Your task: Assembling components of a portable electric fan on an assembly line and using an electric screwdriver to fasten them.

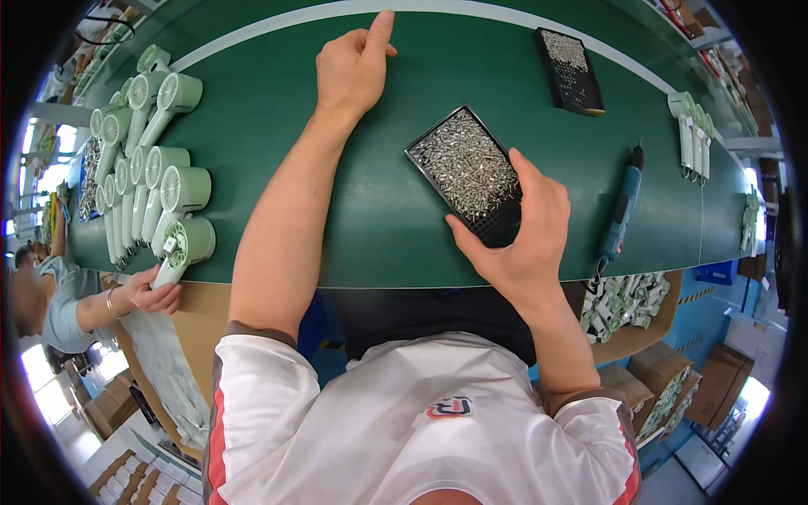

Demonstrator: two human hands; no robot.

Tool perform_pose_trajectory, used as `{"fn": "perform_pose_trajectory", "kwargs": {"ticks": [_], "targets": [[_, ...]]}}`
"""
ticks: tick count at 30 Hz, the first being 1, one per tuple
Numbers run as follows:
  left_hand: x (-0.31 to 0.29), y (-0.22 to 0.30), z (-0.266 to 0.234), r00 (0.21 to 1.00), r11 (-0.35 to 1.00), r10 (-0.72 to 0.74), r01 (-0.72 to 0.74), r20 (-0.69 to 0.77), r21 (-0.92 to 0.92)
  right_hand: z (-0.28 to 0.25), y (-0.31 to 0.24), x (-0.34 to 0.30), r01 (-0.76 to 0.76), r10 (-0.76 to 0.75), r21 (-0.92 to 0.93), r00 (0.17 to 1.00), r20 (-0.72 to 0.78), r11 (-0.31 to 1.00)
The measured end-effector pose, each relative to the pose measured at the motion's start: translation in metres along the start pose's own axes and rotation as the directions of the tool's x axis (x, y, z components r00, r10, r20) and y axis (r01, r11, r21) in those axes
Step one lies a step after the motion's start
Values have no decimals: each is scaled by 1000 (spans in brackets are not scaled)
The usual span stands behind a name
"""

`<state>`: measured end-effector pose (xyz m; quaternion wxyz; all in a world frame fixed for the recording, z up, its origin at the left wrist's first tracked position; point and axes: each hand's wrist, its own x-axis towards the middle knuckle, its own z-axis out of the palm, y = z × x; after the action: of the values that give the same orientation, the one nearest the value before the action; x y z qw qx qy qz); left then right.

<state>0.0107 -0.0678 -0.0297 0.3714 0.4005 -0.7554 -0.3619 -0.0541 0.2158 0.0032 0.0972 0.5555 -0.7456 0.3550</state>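
My right hand (534, 227) grips the near end of a black tray (502, 231), thumb on the left side and fingers along the right. Small silver screws (467, 160) fill most of this tray, leaving a bare perforated strip beside my palm. The tray sits at a slant over the green table. Farther off and to the left, my left hand (353, 67) is stretched out over the table with its thumb extended and the other fingers curled under. Whatever those fingers may hold is hidden.
Pale green handheld fans (160, 177) crowd the left side; a co-worker's hand (151, 290) holds one. A second screw tray (568, 71) lies far right. A blue electric screwdriver (623, 206) lies right of my right hand. More fans (692, 135) stand beyond. A carton (665, 307) holds green parts.
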Motion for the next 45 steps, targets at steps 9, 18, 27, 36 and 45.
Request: {"fn": "perform_pose_trajectory", "kwargs": {"ticks": [9, 18, 27, 36, 45], "targets": [[0, 2, -1, 1000, 1000, 0, 0, -10, 7, 3, 6, 1, -67, 66, -22, 996, -60, 998], [-6, 8, -4, 996, 997, -78, 79, 52, -24, 5, 5, 1, -72, 75, 41, 993, -94, 997], [1, -1, -2, 1000, 1000, 22, -22, -12, -14, 6, 6, 1, -134, 138, 42, 984, -115, 990], [0, -1, 0, 1000, 1000, 16, -15, 13, -11, 8, 5, 0, -85, 92, 71, 991, -102, 994], [0, 1, -2, 999, 999, 34, -34, -7, -27, 6, 6, 4, -55, 59, 47, 995, -75, 997]]}}
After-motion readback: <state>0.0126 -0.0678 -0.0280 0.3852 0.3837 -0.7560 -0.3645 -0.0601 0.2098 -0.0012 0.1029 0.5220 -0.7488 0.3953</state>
